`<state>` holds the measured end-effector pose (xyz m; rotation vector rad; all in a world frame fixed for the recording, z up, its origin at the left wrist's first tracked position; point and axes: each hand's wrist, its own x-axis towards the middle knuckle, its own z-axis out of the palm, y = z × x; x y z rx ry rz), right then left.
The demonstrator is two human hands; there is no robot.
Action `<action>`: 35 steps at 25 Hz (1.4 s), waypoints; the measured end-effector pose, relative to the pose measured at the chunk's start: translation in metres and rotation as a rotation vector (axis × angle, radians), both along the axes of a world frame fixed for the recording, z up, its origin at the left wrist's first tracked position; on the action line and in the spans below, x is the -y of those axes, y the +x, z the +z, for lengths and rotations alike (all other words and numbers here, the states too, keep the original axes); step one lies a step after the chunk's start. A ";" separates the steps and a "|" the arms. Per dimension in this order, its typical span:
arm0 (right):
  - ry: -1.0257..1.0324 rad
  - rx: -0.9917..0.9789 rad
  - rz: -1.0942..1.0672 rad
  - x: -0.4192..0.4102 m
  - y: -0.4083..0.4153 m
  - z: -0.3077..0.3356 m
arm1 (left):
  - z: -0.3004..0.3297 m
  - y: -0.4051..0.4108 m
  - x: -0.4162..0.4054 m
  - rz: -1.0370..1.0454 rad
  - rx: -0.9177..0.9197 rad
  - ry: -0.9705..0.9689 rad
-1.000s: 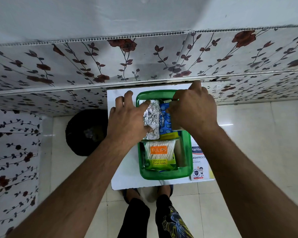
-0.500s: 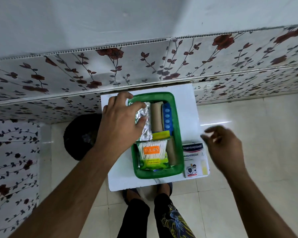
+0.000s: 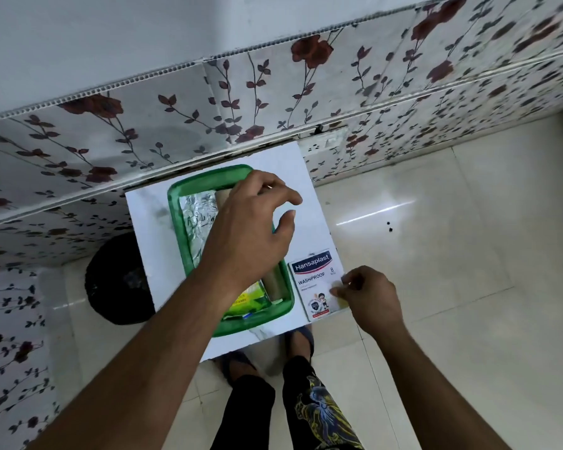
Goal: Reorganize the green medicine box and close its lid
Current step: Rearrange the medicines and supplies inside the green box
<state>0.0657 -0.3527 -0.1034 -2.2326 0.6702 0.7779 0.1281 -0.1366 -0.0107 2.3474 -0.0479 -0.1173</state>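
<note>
The green medicine box (image 3: 176,222) lies open on a small white table (image 3: 147,216). Inside it I see a silver foil pack (image 3: 197,216) at the left, a brown bandage roll (image 3: 275,284) at the near right, and a green cotton swab pack (image 3: 247,302) partly under my arm. My left hand (image 3: 251,232) is spread over the right side of the box with fingers apart, hiding the items beneath. My right hand (image 3: 368,297) pinches the right edge of the white Hansaplast packet (image 3: 312,274), which lies flat on the table just right of the box. No lid is in view.
A flower-patterned wall panel (image 3: 273,92) stands right behind the table. A black round bin (image 3: 117,280) sits on the tiled floor to the table's left. My feet (image 3: 299,339) are under the table's near edge.
My right hand has come in from the floor side to the Hansaplast packet and taken its edge. My left hand has shifted right, from the foil pack to over the box's right side.
</note>
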 end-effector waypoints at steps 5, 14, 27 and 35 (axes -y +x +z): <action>0.120 0.011 -0.154 0.013 0.004 0.007 | 0.000 -0.001 0.014 -0.027 -0.037 -0.027; 0.664 0.265 -0.246 -0.018 0.038 0.126 | 0.034 -0.011 0.002 -0.004 -0.392 -0.431; -0.134 0.001 0.228 -0.014 0.007 0.016 | -0.020 -0.023 -0.099 0.230 -0.169 0.321; -0.199 0.048 0.156 -0.017 -0.004 0.005 | -0.033 -0.032 -0.105 0.100 -0.223 0.593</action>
